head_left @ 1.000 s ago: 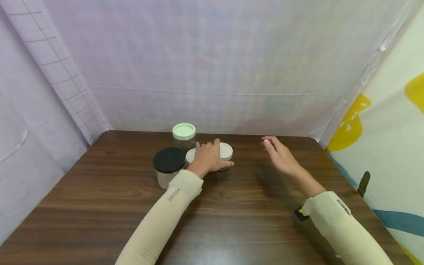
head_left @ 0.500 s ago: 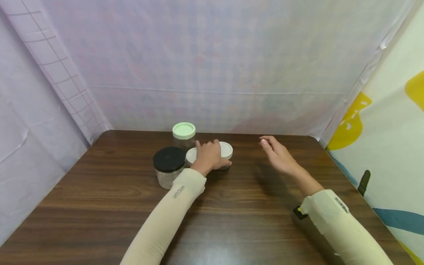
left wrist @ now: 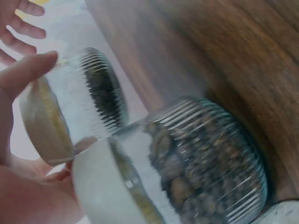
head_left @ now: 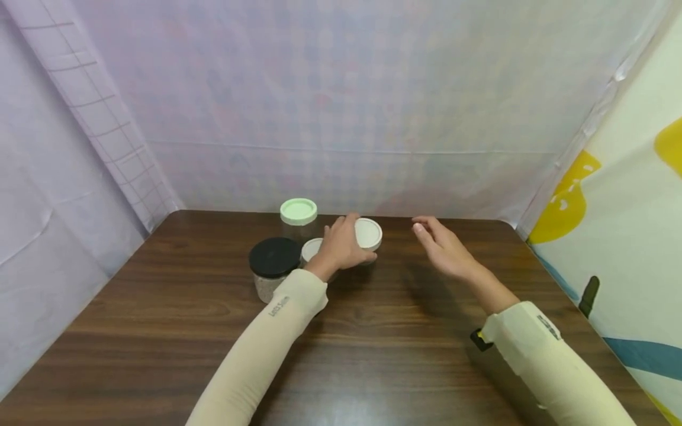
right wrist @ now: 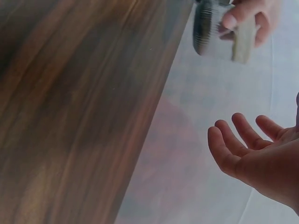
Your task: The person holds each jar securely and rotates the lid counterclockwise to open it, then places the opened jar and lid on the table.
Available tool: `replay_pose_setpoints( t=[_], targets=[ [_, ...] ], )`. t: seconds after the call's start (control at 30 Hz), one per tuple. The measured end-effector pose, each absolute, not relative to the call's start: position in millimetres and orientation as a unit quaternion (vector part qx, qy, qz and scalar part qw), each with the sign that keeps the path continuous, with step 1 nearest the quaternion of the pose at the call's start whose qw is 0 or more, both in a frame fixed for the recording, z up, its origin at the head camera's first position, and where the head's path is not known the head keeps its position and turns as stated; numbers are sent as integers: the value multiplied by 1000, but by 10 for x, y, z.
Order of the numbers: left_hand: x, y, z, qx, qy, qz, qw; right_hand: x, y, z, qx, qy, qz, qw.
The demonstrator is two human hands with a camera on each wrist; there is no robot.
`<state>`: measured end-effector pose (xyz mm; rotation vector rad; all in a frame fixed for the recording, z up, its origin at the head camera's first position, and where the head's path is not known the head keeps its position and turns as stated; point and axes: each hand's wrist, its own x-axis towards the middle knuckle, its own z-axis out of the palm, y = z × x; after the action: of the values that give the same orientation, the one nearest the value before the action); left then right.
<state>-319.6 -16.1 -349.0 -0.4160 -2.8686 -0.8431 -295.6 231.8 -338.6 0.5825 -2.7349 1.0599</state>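
Observation:
My left hand (head_left: 343, 244) grips a small ribbed glass jar with a white lid (head_left: 369, 234), thumb and fingers around its sides. Dark bits lie at the bottom of this jar (left wrist: 100, 91) in the left wrist view. Seen from the right wrist, the gripped jar (right wrist: 210, 35) is up off the wooden table. Beside it stands a second white-lidded jar (left wrist: 201, 163), filled with brown, pebble-like pieces and partly covered by the left hand in the head view. To the right, my right hand (head_left: 449, 251) hovers over the table with loosely bent fingers, holding nothing.
A wide jar with a black lid (head_left: 274, 258) and pale grainy contents stands left of the left hand. Behind it is a taller clear jar with a light green lid (head_left: 298, 212). A pale cloth (head_left: 373, 118) hangs behind the table's back edge (head_left: 437, 218).
The left hand has raised the white-lidded jar and shifted it slightly back and to the right. My right hand has drifted slightly left. The other jars stay put.

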Motion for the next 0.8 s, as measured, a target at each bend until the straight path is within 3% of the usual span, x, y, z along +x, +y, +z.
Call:
replay_pose_setpoints(
  t=[0.37,0.8],
  targets=[
    [-3047,-108,-3392,-203,-903,-366,101,-2979,2049,-3154,240,-909,324,104],
    [-2887,-107,-3356,-249,-898,-326,158,-2922,1800,-2801,305,-943,127,46]
  ],
)
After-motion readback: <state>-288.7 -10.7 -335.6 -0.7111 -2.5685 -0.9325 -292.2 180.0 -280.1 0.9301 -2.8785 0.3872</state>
